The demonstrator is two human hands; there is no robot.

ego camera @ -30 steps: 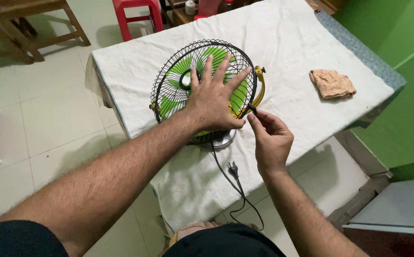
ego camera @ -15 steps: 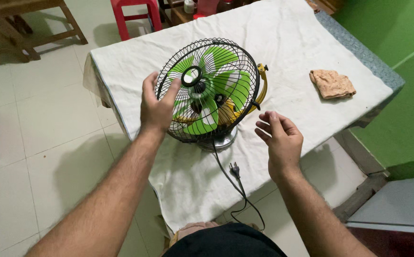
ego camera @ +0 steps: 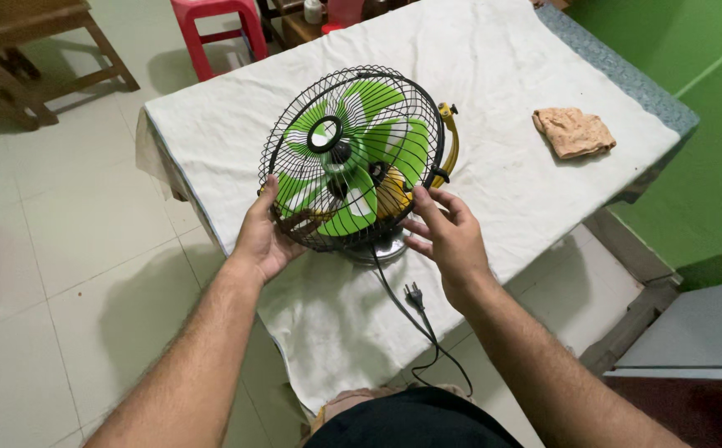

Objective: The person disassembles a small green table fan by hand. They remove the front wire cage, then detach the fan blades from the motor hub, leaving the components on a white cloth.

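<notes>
While 2 hands (ego camera: 265, 232) (ego camera: 444, 236) grip 1 fan (ego camera: 352, 158), 1 rag (ego camera: 572, 131)

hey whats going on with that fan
A person holds the black wire guard of a small green-bladed table fan, left hand on its lower left rim, right hand at its lower right. The fan stands on a white cloth-covered table; its black plug lies loose, and a folded tan rag sits beyond.
</notes>
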